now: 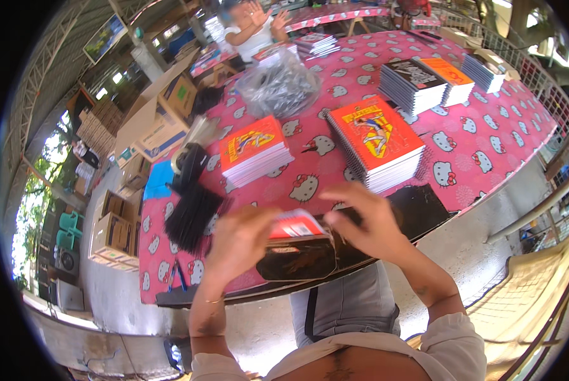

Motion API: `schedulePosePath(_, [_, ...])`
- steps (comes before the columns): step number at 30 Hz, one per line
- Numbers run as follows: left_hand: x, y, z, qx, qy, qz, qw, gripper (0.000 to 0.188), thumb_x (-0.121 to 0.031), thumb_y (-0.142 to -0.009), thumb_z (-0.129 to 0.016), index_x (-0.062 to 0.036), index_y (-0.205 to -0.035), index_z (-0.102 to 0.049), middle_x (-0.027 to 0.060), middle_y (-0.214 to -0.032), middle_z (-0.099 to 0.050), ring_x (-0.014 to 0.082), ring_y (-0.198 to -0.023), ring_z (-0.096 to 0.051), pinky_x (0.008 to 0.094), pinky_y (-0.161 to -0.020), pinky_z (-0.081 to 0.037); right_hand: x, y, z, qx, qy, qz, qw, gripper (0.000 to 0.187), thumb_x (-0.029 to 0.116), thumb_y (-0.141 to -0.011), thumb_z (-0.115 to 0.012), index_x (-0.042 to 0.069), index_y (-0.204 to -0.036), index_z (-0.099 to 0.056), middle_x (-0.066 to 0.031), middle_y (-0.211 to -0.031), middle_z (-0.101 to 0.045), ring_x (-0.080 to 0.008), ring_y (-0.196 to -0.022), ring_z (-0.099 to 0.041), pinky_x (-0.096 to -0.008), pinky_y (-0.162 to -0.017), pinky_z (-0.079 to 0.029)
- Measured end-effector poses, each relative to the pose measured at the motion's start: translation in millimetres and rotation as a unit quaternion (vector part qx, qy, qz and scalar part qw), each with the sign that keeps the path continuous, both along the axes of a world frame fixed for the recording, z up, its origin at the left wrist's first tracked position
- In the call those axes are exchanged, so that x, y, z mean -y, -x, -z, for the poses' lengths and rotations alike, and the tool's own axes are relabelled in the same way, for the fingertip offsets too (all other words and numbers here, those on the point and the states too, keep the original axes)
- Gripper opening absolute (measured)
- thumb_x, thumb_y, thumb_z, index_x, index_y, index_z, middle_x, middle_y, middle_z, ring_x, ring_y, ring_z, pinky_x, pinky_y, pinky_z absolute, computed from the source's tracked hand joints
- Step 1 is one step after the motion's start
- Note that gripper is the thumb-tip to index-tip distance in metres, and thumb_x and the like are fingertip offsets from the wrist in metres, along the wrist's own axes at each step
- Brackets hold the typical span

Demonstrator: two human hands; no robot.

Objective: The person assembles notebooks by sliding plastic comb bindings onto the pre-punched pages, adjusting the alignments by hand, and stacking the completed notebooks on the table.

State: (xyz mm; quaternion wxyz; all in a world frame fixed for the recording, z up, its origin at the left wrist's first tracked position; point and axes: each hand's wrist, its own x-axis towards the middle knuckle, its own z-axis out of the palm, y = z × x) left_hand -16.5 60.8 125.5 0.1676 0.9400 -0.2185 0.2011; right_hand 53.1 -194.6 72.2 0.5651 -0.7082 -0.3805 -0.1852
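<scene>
My left hand [243, 244] is closed on the left side of a red-covered notebook [300, 227], whose white page edges show. The notebook stands behind a dark, worn board [297, 263] at the table's near edge. At its right end, my right hand [367, 222] has thumb and index finger apart, with nothing visible between them. Beyond that hand rises a stack of orange-red spiral notebooks [376, 136]. A lower stack of orange-red notebooks [254, 149], white edges toward me, sits farther left. Beside my left hand lies a bundle of thin black strips [192, 219], possibly binding coils.
A pink patterned cloth covers the table [446, 171]. Across it are a clear plastic bag [281, 89] with dark contents, black notebooks [411, 82] and a tape dispenser [189, 162]. Pens [179, 276] lie near left. Cardboard boxes [160, 120] stand left; another person [249, 32] is opposite.
</scene>
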Motion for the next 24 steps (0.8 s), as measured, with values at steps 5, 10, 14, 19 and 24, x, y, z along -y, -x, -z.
schedulePosePath(5, [78.2, -40.7, -75.9, 0.057, 0.338, 0.015, 0.939, 0.032, -0.006, -0.099, -0.066, 0.0011, -0.130, -0.059, 0.0070, -0.108, -0.070, 0.0144, -0.089, -0.068, 0.0303, -0.076, -0.055, 41.8, 12.1, -36.5, 0.032, 0.002, -0.032, 0.999, 0.079, 0.020, -0.086, -0.082, -0.001, -0.152, -0.042, -0.0207, -0.140, -0.059, -0.0319, -0.125, -0.062, -0.0412, -0.101, -0.052])
schedulePosePath(10, [137.4, -139.8, -89.9, 0.181, 0.129, 0.169, 0.960, 0.048, -0.026, -0.103, -0.065, -0.0043, -0.144, -0.054, 0.0150, -0.128, -0.063, 0.0213, -0.122, -0.060, 0.0379, -0.103, -0.048, 63.7, -21.6, -57.9, -0.175, -0.154, 0.031, 0.972, 0.061, 0.004, -0.097, -0.065, -0.004, -0.151, -0.039, -0.0145, -0.128, -0.065, -0.0171, -0.117, -0.062, -0.0350, -0.102, -0.051])
schedulePosePath(14, [124.9, -248.5, -73.6, 0.091, 0.162, 0.205, 0.961, 0.053, -0.037, -0.100, -0.068, -0.0119, -0.145, -0.058, 0.0170, -0.128, -0.065, 0.0272, -0.119, -0.063, 0.0376, -0.104, -0.046, 125.6, -92.2, -75.1, -0.353, -0.190, -0.156, 0.903, 0.059, 0.004, -0.092, -0.066, -0.003, -0.146, -0.045, -0.0158, -0.131, -0.065, -0.0167, -0.113, -0.066, -0.0337, -0.099, -0.054])
schedulePosePath(19, [142.3, -305.8, -10.6, 0.064, 0.131, 0.093, 0.985, 0.050, -0.046, -0.095, -0.068, -0.0179, -0.136, -0.067, 0.0196, -0.108, -0.064, 0.0377, -0.103, -0.064, 0.0443, -0.090, -0.050, 151.6, -163.8, -36.9, -0.323, -0.117, -0.062, 0.937, 0.062, 0.012, -0.091, -0.069, -0.002, -0.147, -0.047, -0.0185, -0.129, -0.066, -0.0231, -0.112, -0.068, -0.0368, -0.095, -0.055])
schedulePosePath(24, [122.9, -321.9, 59.4, 0.261, -0.077, 0.015, 0.962, 0.045, -0.041, -0.098, -0.066, -0.0166, -0.136, -0.066, 0.0218, -0.126, -0.065, 0.0401, -0.117, -0.063, 0.0445, -0.099, -0.049, 111.1, -144.2, 6.5, 0.036, 0.347, 0.333, 0.876, 0.073, 0.055, -0.091, -0.068, 0.002, -0.141, -0.056, -0.0199, -0.146, -0.053, -0.0355, -0.139, -0.050, -0.0558, -0.112, -0.041])
